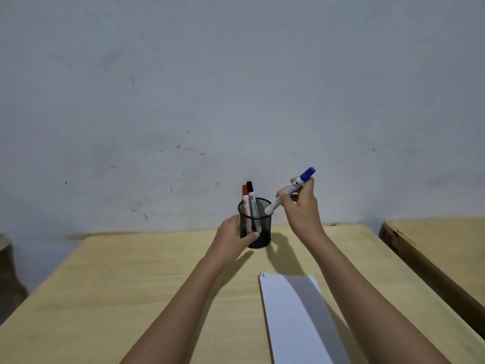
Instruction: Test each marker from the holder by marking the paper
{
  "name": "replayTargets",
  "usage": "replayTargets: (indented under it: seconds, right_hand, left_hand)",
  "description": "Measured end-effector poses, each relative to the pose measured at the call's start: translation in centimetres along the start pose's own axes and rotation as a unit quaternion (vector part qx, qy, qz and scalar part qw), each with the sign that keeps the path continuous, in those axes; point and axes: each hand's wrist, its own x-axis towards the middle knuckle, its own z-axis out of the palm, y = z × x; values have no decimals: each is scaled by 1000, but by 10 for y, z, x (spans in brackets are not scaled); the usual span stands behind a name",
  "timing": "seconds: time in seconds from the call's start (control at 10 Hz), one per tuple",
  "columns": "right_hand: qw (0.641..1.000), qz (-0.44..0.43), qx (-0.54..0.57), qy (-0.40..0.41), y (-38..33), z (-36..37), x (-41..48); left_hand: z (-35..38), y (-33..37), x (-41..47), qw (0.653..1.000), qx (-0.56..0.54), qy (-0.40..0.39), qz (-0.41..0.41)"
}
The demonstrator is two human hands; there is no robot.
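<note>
A black mesh holder stands near the far edge of the wooden table. A red-capped marker and a black-capped marker stand upright inside it. My left hand grips the holder's left side. My right hand holds a blue-capped marker tilted, cap up to the right, its lower end at the holder's rim. A white sheet of paper lies nearer to me on the right, with small red and dark marks at its top left corner.
A grey wall rises right behind the table. A second wooden table stands to the right across a narrow gap. A dark object sits at the left edge of view.
</note>
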Motion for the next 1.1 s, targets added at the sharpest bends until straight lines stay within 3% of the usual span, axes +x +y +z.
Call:
replayTargets:
  seconds: [0.1, 0.2, 0.3, 0.6, 0.9, 1.1]
  right_hand:
    - [999, 28, -14, -28, 21, 15, 19]
    - [994, 11, -97, -56, 39, 24, 29]
    - [991, 11, -117, -60, 49, 26, 35]
    - [985, 6, -128, -117, 53, 24, 43]
    - [979, 10, -184, -90, 53, 32, 45]
    - [971, 32, -220, -86, 45, 25, 44]
  left_hand:
    - [21, -15, 11, 990, -141, 1, -16]
    - [37, -34, 25, 983, -172, 48, -33]
    - [41, -44, 31, 988, -131, 71, -30]
    - [40, -54, 37, 986, -146, 75, -15]
    - [40, -57, 40, 988, -145, 58, -18]
    - [29, -51, 39, 997, -63, 22, -25]
